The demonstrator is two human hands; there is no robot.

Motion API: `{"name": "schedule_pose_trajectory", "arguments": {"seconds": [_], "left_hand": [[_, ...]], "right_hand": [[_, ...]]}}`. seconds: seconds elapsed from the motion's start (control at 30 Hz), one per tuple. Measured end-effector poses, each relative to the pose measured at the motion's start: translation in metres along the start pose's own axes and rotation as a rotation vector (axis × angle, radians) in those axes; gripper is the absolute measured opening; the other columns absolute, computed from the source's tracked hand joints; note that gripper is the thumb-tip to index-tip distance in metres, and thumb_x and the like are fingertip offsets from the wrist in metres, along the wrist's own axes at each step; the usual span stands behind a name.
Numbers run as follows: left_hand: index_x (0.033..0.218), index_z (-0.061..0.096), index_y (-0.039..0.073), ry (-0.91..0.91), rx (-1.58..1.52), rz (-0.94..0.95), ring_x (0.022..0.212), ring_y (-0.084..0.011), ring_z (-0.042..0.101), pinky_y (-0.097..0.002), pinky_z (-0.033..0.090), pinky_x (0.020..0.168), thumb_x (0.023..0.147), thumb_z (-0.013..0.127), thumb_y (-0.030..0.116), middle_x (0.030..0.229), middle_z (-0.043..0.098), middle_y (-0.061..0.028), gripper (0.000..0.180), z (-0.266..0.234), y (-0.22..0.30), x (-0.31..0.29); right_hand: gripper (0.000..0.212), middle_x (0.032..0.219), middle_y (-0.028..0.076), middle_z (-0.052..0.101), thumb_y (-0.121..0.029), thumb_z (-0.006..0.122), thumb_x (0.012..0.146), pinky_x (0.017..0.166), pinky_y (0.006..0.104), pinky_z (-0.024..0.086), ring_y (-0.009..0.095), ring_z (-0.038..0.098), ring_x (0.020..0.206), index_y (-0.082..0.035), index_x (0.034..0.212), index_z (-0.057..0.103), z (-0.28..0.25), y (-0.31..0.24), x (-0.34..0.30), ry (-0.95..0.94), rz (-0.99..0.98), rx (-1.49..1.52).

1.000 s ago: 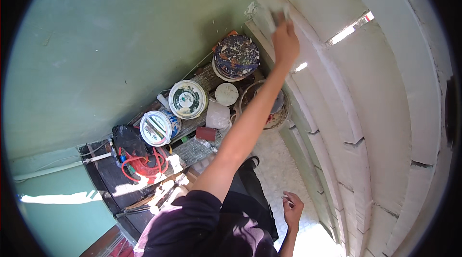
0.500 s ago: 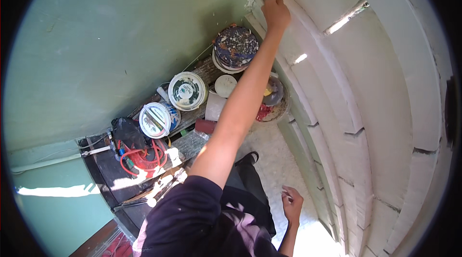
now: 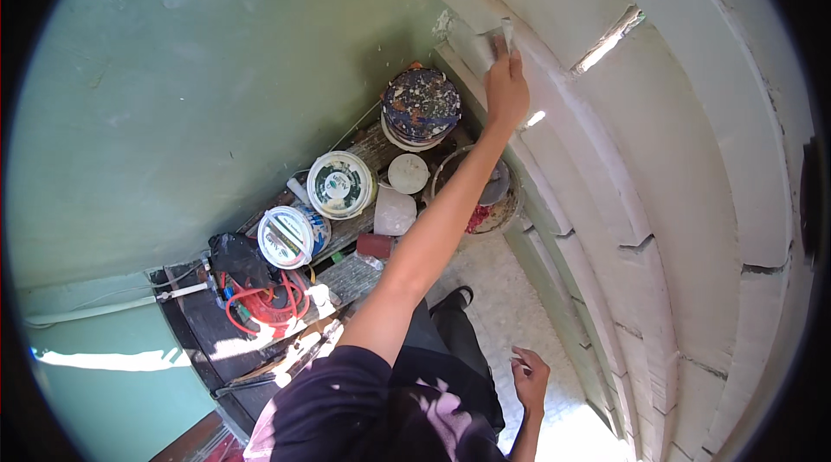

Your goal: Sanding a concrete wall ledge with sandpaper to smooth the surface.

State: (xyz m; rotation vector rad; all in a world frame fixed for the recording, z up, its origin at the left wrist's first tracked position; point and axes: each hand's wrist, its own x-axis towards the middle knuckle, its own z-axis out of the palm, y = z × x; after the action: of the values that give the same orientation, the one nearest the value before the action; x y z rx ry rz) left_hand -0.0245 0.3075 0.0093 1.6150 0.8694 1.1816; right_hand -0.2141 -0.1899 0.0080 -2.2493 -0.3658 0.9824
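Head: scraper (image 3: 507,31) in left hand (image 3: 507,91)

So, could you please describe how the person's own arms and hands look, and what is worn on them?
The left arm has a short, loose, nearly black sleeve, ending above the elbow; the forearm is bare. The left hand and right hand wear no gloves, and I see no watch or bracelet. The right sleeve cannot be made out.

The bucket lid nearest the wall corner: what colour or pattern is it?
The lid is dark, speckled with white and rusty-brown spots; best seen in the head view.
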Motion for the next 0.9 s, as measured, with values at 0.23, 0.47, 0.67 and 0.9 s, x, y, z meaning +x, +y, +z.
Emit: {"name": "schedule_pose_trajectory", "arguments": {"seconds": [0.23,0.47,0.67,0.9], "left_hand": [[0.123,0.057,-0.008,0.085,0.074,-0.112,0.094,-0.0482,0.063,-0.0491,0.049,0.083,0.107,0.046,0.022,0.097,0.065,-0.0333,0.036,-0.018,-0.008,0.075],[0.11,0.062,-0.01,0.219,0.059,0.145,0.084,-0.0485,0.062,-0.0522,0.047,0.076,0.107,0.047,0.023,0.088,0.063,-0.0338,0.036,0.008,-0.004,0.025],[0.147,0.038,-0.011,-0.249,0.094,-0.236,0.103,-0.0522,0.061,-0.0527,0.047,0.091,0.108,0.045,0.019,0.11,0.062,-0.0387,0.05,-0.022,0.025,0.034],[0.149,0.042,-0.005,0.026,0.039,-0.043,0.088,-0.0508,0.064,-0.0573,0.046,0.08,0.107,0.045,0.016,0.09,0.067,-0.0322,0.047,0.005,0.022,0.023]], "right_hand": [[0.031,0.118,0.014,0.071,-0.004,0.063,0.09,0.077,0.033,0.06,0.022,0.073,0.096,-0.007,0.119,0.074,-0.007,-0.006,-0.003,0.048,0.044,0.044],[0.031,0.118,0.014,0.071,-0.003,0.064,0.089,0.078,0.0335,0.061,0.022,0.073,0.097,-0.006,0.119,0.074,-0.004,-0.014,0.007,-0.051,0.001,0.016],[0.031,0.116,0.014,0.072,-0.002,0.064,0.089,0.073,0.0308,0.06,0.022,0.073,0.094,-0.004,0.118,0.074,-0.006,-0.008,0.005,0.117,-0.004,0.125],[0.031,0.118,0.014,0.071,-0.004,0.062,0.09,0.079,0.0333,0.06,0.023,0.073,0.095,-0.006,0.119,0.074,0.0,-0.007,-0.002,0.017,0.049,0.05]]}}
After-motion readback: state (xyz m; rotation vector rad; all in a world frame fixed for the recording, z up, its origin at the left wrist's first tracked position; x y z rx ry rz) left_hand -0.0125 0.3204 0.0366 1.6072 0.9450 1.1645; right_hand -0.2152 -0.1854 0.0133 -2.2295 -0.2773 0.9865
